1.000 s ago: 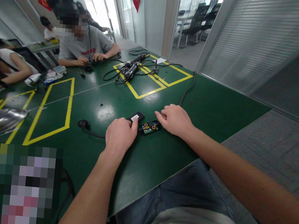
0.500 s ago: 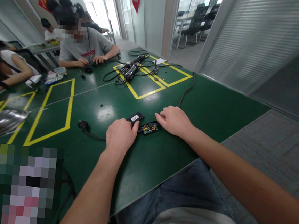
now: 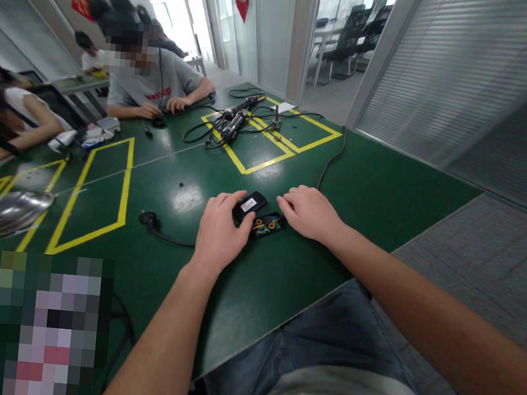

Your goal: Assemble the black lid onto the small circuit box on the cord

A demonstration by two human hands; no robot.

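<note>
A black plastic cover (image 3: 250, 205) with a white label is gripped at its left edge between the thumb and fingers of my left hand (image 3: 221, 234). Just in front of it lies an open black housing (image 3: 270, 226), showing a circuit board with copper-coloured coils and coloured wires. My right hand (image 3: 310, 214) rests at the housing's right end, fingers curled in; whatever they hold is hidden. A dark cord (image 3: 329, 160) runs from behind that hand towards the far table edge. Left of my left hand, a black plug (image 3: 148, 219) lies on its short cable.
The green table (image 3: 397, 191) carries yellow tape outlines. Black tools with tangled cables (image 3: 236, 121) lie towards the back, near a small metal part (image 3: 276, 120). A shiny metal bowl (image 3: 15, 211) is at left. A person in a grey shirt (image 3: 163, 81) works across the table.
My left hand has shifted slightly right and its fingers have spread. The black cover has moved right with it and turned, overlapping the housing's far side. My right hand stays almost still.
</note>
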